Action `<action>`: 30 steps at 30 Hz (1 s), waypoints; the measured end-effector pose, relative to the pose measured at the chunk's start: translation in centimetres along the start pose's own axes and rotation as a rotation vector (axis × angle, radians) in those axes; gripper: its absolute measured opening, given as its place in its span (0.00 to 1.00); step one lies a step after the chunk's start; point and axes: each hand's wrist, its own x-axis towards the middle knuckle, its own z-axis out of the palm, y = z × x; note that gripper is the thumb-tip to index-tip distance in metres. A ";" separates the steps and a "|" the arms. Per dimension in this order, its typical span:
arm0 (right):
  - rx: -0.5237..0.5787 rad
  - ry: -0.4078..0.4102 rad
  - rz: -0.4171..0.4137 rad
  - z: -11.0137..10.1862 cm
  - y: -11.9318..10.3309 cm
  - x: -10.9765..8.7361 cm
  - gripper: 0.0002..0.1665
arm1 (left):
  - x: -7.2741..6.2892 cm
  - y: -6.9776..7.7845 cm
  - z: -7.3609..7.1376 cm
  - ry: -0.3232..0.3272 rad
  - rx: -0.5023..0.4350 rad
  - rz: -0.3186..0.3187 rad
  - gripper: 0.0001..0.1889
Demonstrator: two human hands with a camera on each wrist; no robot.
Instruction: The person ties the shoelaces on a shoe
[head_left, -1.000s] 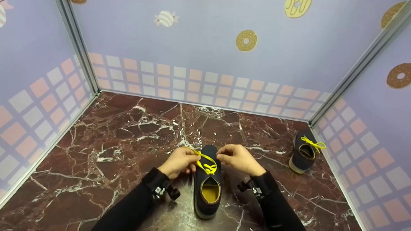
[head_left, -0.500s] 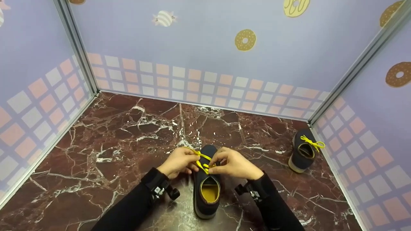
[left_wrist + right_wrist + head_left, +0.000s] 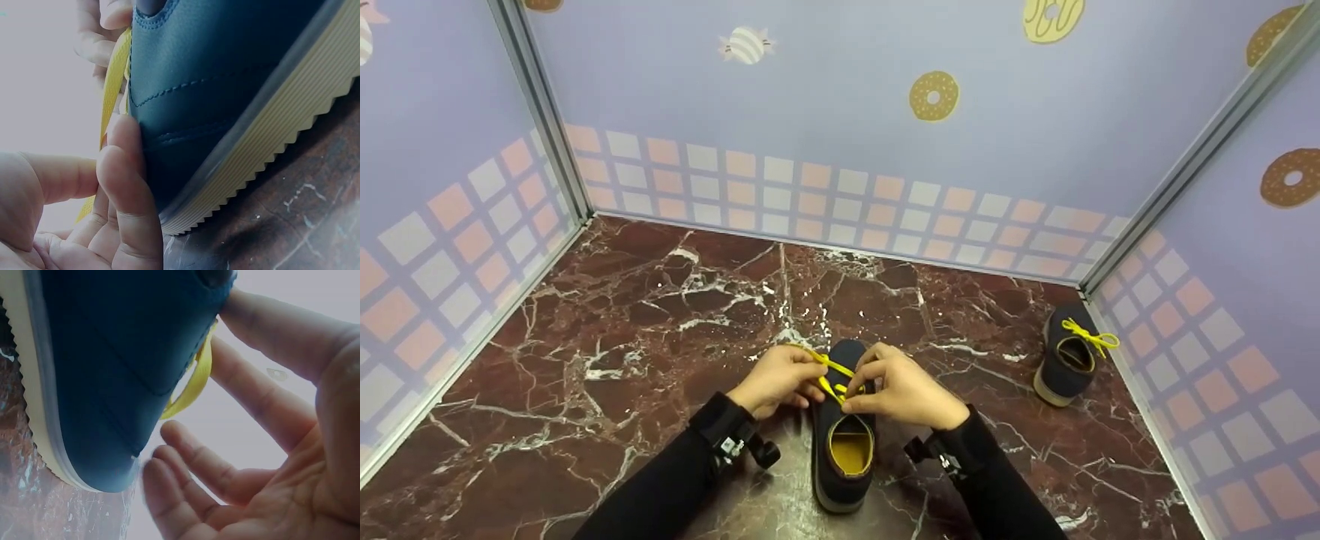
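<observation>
A dark blue shoe (image 3: 846, 487) with a yellow insole stands upright on the floor, toe pointing away, between both hands. Its yellow shoelace (image 3: 840, 367) is looped over the front. At the shoe's left side, the left hand (image 3: 781, 381) pinches the lace between thumb and index finger, as the left wrist view shows. The right hand (image 3: 904, 390) reaches over the lacing from the right; its thumb and index finger close on the shoelace (image 3: 197, 382) near the shoe's opening. Its remaining fingers are loosely bent. The fingertips partly hide the knot area.
A second dark shoe (image 3: 1066, 360) with a tied yellow bow stands near the right wall panel (image 3: 1222, 360). The floor (image 3: 675, 300) is dark red marble with white veins. Patterned panels enclose the left, back (image 3: 840, 97) and right.
The right hand has come left from beside the shoe onto the lacing near the opening, its fingers now at the shoelace. The left hand stays in place with its hold on the lace.
</observation>
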 end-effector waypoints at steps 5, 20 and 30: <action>-0.035 0.022 0.000 0.3 -0.4 0.1 0.08 | 0.0 0.0 0.0 -0.006 -0.006 0.003 0.06; -0.042 0.026 -0.062 0.8 -0.6 0.3 0.04 | 0.1 -0.2 -0.1 -0.010 -0.003 0.006 0.07; -0.065 0.048 -0.076 1.2 -0.7 0.3 0.03 | 0.0 -0.1 -0.1 -0.011 0.029 0.002 0.06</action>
